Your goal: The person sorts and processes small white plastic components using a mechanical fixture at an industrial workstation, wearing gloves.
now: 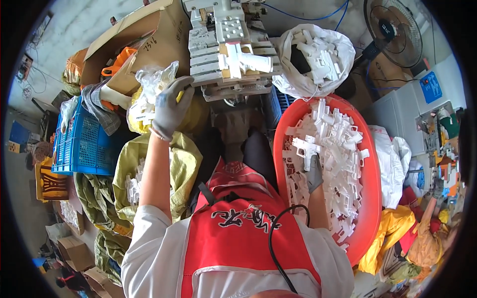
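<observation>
R hand (314, 174) grips wht toy gun (305, 145) over red tub (371, 206).

Cardboard box (166, 38) beyond left grip (171, 107): dark handwritten numerals and characters. Red apron (238, 248), nearer wearer's body than both grips: large black characters edged white. Fan (386, 28), far beyond right grip (313, 174), rightward: small pale lettering on hub. Blue label (431, 88) on white casing (449, 82), farther right: print too fine.
</observation>
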The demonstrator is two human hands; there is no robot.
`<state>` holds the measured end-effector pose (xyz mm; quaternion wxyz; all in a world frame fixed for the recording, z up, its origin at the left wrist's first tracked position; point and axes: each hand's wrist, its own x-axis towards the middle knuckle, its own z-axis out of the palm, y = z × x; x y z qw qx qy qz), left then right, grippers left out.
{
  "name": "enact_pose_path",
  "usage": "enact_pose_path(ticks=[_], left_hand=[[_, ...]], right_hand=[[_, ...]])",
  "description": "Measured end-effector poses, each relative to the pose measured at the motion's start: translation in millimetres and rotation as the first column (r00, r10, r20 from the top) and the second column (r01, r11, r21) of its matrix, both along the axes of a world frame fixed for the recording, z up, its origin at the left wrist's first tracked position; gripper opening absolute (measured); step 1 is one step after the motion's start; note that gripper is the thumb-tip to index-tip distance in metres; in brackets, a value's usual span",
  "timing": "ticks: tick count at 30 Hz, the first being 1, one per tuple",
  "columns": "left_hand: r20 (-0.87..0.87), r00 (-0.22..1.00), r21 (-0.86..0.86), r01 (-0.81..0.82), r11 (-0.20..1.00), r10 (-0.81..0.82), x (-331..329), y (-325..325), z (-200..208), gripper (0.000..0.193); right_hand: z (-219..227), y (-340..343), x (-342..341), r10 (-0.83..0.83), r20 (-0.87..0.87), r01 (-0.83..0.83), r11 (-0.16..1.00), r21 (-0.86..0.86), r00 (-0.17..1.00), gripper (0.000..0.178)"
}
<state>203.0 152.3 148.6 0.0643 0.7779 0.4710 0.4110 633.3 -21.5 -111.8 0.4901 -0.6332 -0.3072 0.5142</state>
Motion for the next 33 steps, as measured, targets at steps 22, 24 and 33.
enact_pose_path(ticks=[22,24,33], left_hand=[[-0.152,0.968,-0.318,0.145,0.937,-0.201,44.5,74.4,33.9,0.043],[-0.109,0.967,-0.184,0.21,0.96,-0.232,41.3,81.9,21.5,0.04],[0.151,0.985,-0.064,-0.074,0.995,0.083,1.3,20.7,20.1,0.033]], right_hand=[[140.5,47.1,-20.8,0.063,-0.117,-0.026,0.956,0.291,0.991,0.043],[168.6,75.9,-30.8,0.04,-0.033,-0.025,0.926,0.376,0.999,0.043],[249.7,217.2,-108.5,0.111,0.655,-0.576,0.6,0.555,0.747,0.045]])
